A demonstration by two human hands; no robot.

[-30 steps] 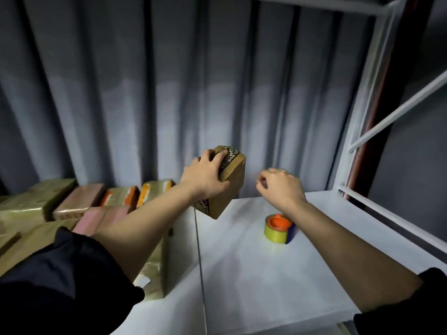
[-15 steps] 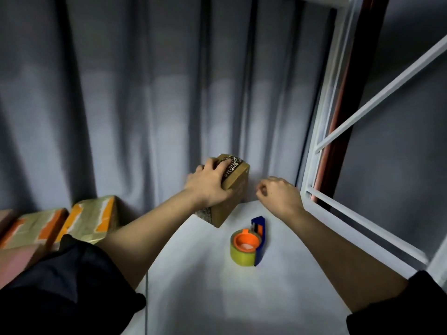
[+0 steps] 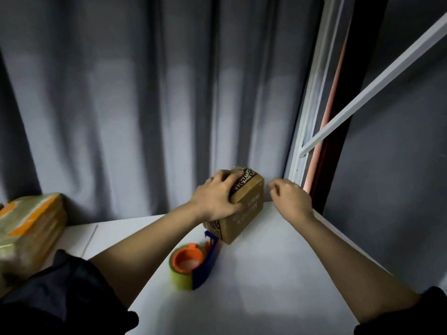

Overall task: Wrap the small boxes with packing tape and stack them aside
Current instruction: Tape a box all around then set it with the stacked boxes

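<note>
A grey curtain (image 3: 145,105) hangs behind the white table (image 3: 278,274). At the left edge sits a stack (image 3: 26,228) of taped boxes. The box (image 3: 244,209) stands tilted near the table's back right corner, the left hand (image 3: 217,197) gripping its top and near face. The tape dispenser (image 3: 193,264) rests just in front of it. The right hand (image 3: 290,197), just beside the box, has fingers curled; whether they pinch clear tape I cannot tell. Risk: if tape is being drawn, a slack pull could let it wrinkle or stick to itself; the tilted box could twist under one-handed grip.
</note>
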